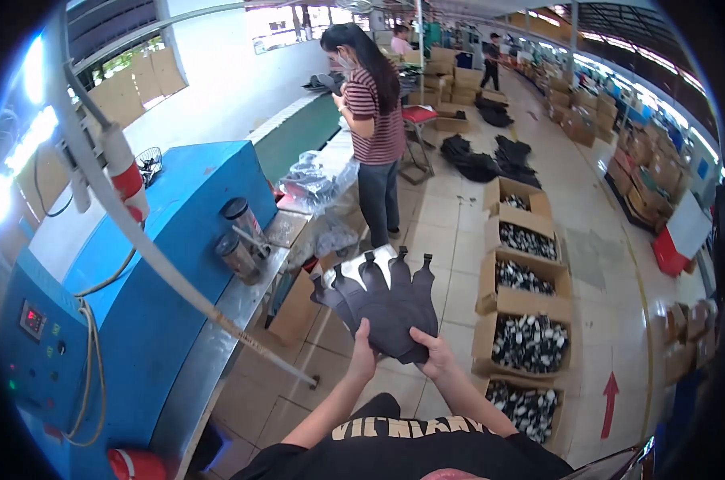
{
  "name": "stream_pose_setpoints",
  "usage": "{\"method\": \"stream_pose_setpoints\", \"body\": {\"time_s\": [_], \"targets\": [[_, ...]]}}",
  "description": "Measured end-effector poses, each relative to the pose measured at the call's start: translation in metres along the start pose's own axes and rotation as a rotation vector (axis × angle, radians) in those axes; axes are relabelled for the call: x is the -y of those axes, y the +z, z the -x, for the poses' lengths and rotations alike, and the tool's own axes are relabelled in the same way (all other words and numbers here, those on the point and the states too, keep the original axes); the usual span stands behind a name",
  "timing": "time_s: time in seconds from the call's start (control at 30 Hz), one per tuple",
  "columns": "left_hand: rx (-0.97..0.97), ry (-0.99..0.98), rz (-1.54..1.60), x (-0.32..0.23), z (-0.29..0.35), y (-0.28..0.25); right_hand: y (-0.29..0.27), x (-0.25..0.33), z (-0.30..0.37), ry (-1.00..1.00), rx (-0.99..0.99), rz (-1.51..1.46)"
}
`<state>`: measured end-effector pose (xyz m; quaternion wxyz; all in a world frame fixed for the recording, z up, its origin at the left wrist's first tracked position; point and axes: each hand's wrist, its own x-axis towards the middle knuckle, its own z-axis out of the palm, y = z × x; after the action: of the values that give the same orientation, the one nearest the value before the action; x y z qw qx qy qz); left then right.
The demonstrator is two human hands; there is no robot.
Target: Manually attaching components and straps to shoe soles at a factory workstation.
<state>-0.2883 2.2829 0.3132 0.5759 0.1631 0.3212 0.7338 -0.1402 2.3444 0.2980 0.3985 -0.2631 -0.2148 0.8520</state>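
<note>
Both of my hands hold a stack of dark grey, flat, fanned-out fabric pieces [388, 314] in front of my body. Several narrow tabs with small black ends stick up from its far edge. My left hand [364, 354] grips the near left side, thumb on top. On the near right edge my right hand [433, 354] is closed, its thumb also pressed on the upper face. The fingers under the stack are hidden. Something white [361, 268] shows behind the tabs.
At my left stands a blue machine [162, 240] with a metal ledge and a slanting pole [194, 300]. Open cardboard boxes [529, 300] of small black-and-white parts line the floor at right. Ahead, a person in a striped shirt [374, 116] stands at a bench, handling dark pieces.
</note>
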Motion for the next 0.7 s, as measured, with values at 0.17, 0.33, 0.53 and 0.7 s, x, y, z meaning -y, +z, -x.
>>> {"method": "stream_pose_setpoints", "body": {"time_s": [0.17, 0.33, 0.53, 0.7], "targets": [[-0.202, 0.141, -0.175, 0.013, -0.118, -0.001, -0.015, 0.064, -0.119, 0.128, 0.101, 0.014], [-0.264, 0.132, -0.279, 0.028, -0.209, 0.036, -0.037, 0.144, -0.204, 0.227, 0.162, 0.081], [-0.456, 0.18, -0.332, 0.041, -0.305, 0.056, -0.044, 0.199, -0.329, 0.368, 0.3, 0.276], [-0.615, 0.23, -0.348, 0.083, -0.376, 0.08, -0.064, 0.258, -0.447, 0.632, 0.445, 0.332]]}}
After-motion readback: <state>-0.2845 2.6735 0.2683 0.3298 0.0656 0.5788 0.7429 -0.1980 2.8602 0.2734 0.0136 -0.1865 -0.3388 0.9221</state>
